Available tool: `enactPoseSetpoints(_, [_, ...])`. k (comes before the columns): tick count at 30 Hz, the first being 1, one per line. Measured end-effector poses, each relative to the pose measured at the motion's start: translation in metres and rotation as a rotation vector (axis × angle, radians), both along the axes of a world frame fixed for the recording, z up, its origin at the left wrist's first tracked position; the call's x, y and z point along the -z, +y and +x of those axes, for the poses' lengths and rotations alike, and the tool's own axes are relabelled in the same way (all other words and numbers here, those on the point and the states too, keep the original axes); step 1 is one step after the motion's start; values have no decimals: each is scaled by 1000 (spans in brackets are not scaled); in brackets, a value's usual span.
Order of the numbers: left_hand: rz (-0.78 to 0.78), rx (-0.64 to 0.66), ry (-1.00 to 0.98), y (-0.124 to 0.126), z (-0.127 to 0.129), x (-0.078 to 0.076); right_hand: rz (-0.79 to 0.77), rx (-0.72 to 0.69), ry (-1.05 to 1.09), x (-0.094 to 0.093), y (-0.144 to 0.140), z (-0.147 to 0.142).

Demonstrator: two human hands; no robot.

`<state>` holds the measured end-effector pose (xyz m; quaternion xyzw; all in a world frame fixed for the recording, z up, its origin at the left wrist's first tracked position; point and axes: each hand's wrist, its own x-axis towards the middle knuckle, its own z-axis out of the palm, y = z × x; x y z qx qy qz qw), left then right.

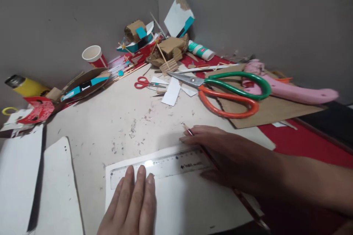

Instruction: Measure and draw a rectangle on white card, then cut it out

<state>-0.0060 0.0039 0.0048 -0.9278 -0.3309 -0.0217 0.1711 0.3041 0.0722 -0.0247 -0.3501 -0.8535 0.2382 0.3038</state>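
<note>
A clear plastic ruler lies near the far edge of a white sheet, which looks like card or paper. My left hand rests flat on the ruler's left part, fingers stretched out and holding nothing. Over the ruler's right end, my right hand is closed around a dark red pencil. The pencil slants across the hand, its sharpened tip pointing away from me and its far end showing at lower right. Part of the ruler's right end is hidden by that hand.
Big scissors with green and orange handles lie beyond my right hand, beside small red scissors and white card strips. A pink glue gun rests on cardboard. Further back are a paper cup, a glue stick and cardboard pieces.
</note>
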Motion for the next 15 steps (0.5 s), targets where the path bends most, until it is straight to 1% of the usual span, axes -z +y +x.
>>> enactPoseSetpoints(3, [-31,-22,29,-1,2,-4,-1,-8,34,7,0,1])
enactPoseSetpoints(6, [-54,-36,39,-2,3,-7,-1,-11,30,10,1,3])
enactPoseSetpoints(12, [-43,-30,30,-3,4,-6,20,-5,-14,12,0,5])
enactPoseSetpoints(15, [-44,-30,12,-2,4,-6,6,-6,18,12,0,4])
